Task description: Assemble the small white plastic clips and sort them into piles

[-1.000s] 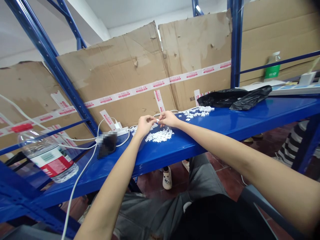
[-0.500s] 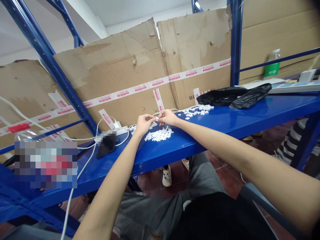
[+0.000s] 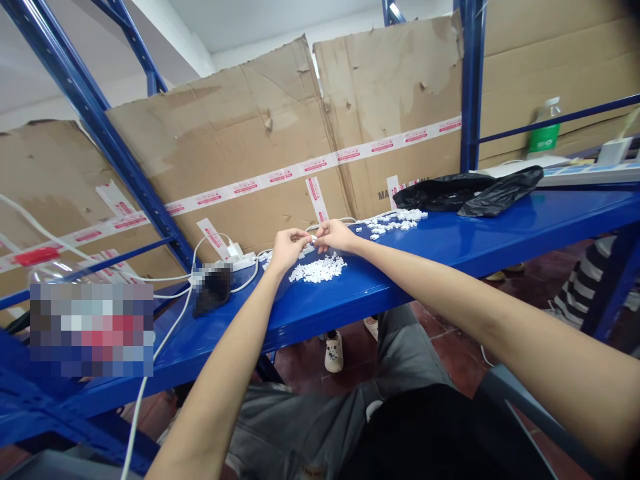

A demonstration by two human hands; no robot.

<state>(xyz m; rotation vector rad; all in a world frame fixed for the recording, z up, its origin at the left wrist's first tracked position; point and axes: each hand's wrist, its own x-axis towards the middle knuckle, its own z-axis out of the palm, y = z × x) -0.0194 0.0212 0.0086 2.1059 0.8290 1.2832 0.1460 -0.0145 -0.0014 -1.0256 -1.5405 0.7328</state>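
My left hand [image 3: 290, 248] and my right hand [image 3: 336, 237] meet above the blue shelf [image 3: 360, 283], fingertips pinched on a small white piece [image 3: 313, 239] between them. Just below the hands lies a pile of small white pieces [image 3: 319, 269]. A few more white pieces are partly hidden behind my left hand. Farther right, near the cardboard, another group of white pieces [image 3: 395, 223] is spread out. The fine shape of the held piece is too small to make out.
A black plastic bag [image 3: 467, 190] lies at the back right, with a green-labelled bottle [image 3: 545, 130] beyond it. A white power strip [image 3: 245, 261] with cables and a dark object [image 3: 214, 290] sit to the left. Cardboard [image 3: 250, 133] stands behind.
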